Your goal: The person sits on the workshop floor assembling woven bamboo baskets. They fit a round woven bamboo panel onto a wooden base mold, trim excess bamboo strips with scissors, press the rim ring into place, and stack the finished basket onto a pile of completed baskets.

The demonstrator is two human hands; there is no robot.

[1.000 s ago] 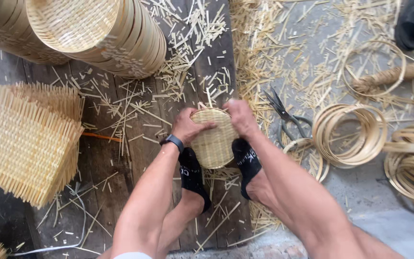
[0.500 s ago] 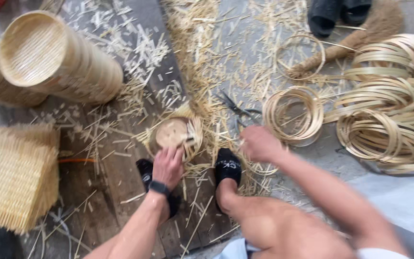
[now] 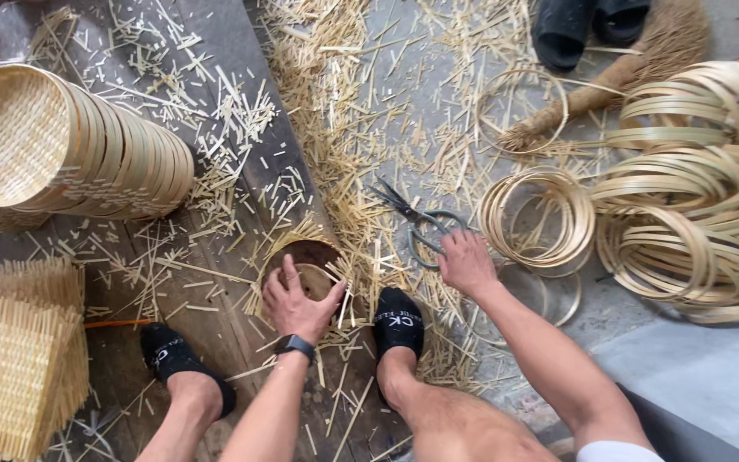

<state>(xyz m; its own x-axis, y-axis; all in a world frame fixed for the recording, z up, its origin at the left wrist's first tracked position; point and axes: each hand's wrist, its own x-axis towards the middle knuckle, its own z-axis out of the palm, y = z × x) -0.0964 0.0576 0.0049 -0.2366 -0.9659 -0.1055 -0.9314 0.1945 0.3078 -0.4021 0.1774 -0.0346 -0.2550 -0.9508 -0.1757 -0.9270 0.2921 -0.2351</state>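
Note:
My left hand [image 3: 297, 304] rests on a small round woven bamboo basket [image 3: 305, 257] that sits on the floor between my feet, loose strip ends sticking out around its rim. My right hand [image 3: 465, 261] lies over the loop handles of a pair of dark scissors [image 3: 412, 218] on the grey floor, fingers curled onto them. The scissor blades point up and to the left. A black watch is on my left wrist. Both feet in black socks flank the basket.
A stack of finished round baskets [image 3: 70, 150] lies on its side at upper left. Square woven mats [image 3: 14, 359] are piled at lower left. Bamboo hoop rings [image 3: 536, 214] and larger coils [image 3: 694, 188] lie right. A broom [image 3: 626, 60] and black shoes [image 3: 575, 26] sit at top. Bamboo offcuts litter everything.
Both hands held the small basket a second ago. My right hand left it and reached right to the scissors. My left hand set the basket down, and the view shifted right.

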